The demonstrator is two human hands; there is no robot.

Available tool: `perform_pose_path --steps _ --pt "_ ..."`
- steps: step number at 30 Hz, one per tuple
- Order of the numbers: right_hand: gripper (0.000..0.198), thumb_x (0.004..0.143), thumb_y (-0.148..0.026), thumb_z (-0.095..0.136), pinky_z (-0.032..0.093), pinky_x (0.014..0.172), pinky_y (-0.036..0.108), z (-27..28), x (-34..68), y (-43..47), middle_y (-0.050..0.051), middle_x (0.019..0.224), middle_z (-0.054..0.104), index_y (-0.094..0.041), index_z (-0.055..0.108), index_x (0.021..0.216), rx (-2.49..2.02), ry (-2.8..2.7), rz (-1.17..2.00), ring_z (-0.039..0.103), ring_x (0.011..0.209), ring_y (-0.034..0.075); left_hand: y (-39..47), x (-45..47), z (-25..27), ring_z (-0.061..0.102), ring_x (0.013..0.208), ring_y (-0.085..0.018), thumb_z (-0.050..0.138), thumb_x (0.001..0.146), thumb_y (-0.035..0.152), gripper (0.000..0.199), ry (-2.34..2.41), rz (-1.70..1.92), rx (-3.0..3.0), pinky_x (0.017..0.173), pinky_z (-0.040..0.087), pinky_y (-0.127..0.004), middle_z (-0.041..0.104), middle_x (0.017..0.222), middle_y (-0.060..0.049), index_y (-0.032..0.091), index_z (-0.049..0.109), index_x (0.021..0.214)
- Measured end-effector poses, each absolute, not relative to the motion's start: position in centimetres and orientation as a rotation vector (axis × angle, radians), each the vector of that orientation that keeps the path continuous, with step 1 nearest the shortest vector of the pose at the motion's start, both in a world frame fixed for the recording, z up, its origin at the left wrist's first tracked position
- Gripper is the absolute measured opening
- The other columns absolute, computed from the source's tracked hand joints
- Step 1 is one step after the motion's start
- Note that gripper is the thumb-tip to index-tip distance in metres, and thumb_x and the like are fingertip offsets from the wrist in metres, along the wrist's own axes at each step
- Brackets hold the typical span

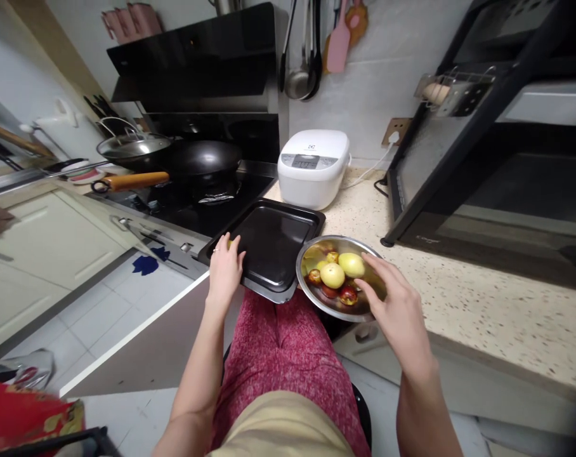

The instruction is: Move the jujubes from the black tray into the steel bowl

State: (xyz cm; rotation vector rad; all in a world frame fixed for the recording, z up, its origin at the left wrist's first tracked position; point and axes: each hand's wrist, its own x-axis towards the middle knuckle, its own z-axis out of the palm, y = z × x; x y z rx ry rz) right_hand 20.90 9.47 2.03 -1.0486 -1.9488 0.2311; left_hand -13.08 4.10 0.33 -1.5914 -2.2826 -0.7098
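Note:
My left hand (225, 265) is over the left side of a black baking tray (279, 238), fingers curled down around what looks like a jujube. Only a sliver of its yellow skin shows behind the fingertips. To the right, a steel bowl (307, 297) holds several jujubes, some pale yellow-green and others red-brown. My right hand (396, 301) reaches in over its right rim, thumb and fingers apart, beside a pale jujube (351, 264). Whether the fingertips touch that fruit I cannot tell. The tray and the bowl stand side by side at the counter's front edge.
Behind the tray stands a white rice cooker (313, 168). A wok (205, 158) with a wooden handle (133, 181) and a lidded pan (134, 147) sit on the stove at left. On the right, a black rack (424, 171) holds an oven (521, 203). Utensils (301, 81) hang on the wall.

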Motion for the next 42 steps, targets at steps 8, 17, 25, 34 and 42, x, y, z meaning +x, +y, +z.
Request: perform_pose_path --steps 8,17,25,34,42 --pt "0.034 0.101 -0.031 0.059 0.055 0.108 0.052 3.0 21.0 8.2 0.01 0.133 0.07 -0.025 0.065 0.134 -1.014 -1.891 0.15 0.067 0.123 0.03 5.1 -14.6 2.1 0.061 0.121 -0.039 0.062 0.089 0.014 0.04 -2.462 -0.331 -1.509 0.095 0.057 -0.05 0.063 0.13 -0.019 0.019 0.069 0.128" --pt "0.029 0.102 -0.023 0.058 0.059 0.104 0.049 3.3 20.8 7.2 0.009 0.124 0.073 -0.026 0.069 0.128 -0.983 -1.822 0.1 0.071 0.115 0.027 4.6 -13.7 3.1 0.068 0.113 -0.031 0.061 0.091 0.016 0.029 -2.406 -0.787 -1.658 0.103 0.054 -0.045 0.07 0.125 -0.013 0.017 0.068 0.119" --pt "0.043 0.095 -0.008 0.066 0.06 0.103 0.043 3.1 19.6 6.0 0.01 0.124 0.073 -0.023 0.065 0.136 -0.734 -1.93 0.027 0.071 0.114 0.023 1.8 -3.4 4.7 0.065 0.129 -0.024 0.067 0.098 0.026 0.031 -1.693 -1.579 -2.154 0.113 0.052 -0.04 0.068 0.14 -0.009 0.023 0.067 0.129" --pt "0.063 0.096 -0.009 0.064 0.057 0.108 0.043 2.2 20.4 5.5 0.011 0.136 0.068 -0.025 0.048 0.154 -0.687 -2.045 0.063 0.066 0.126 0.025 2.3 2.7 3.3 0.064 0.133 -0.024 0.073 0.096 0.03 0.063 -1.448 -1.856 -2.547 0.114 0.053 -0.037 0.063 0.148 -0.01 0.026 0.048 0.153" --pt "0.05 0.096 -0.019 0.067 0.059 0.1 0.045 2.2 21.5 6.6 0.011 0.125 0.07 -0.025 0.057 0.144 -0.943 -1.925 -0.031 0.068 0.114 0.027 6.0 0.4 3.7 0.06 0.136 -0.03 0.076 0.093 0.037 0.051 -1.717 -1.299 -2.604 0.116 0.049 -0.049 0.064 0.145 -0.011 0.023 0.06 0.139"
